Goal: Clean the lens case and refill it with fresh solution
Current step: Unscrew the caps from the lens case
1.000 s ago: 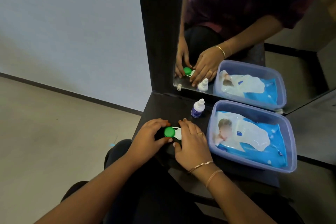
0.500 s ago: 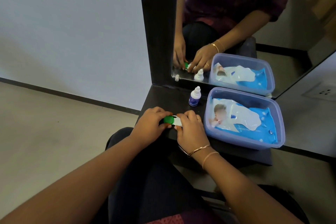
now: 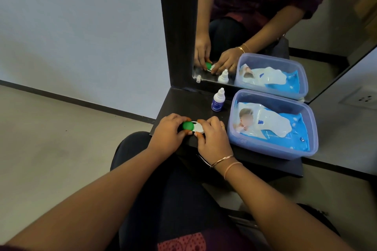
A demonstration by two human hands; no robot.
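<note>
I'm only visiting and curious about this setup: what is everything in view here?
lens case: one, white with green cap, shelf's front edge
bottle: one, white, blue label, upright behind the case
tub: one, translucent blue, on the shelf right of the bottle
wipes pack: one, blue and white, inside the tub
shelf: one, dark, below the mirror
mirror: one, dark-framed, behind the shelf
socket: one, white, far right wall
left hand: one, grips the green cap
right hand: one, holds the case's white end
</note>
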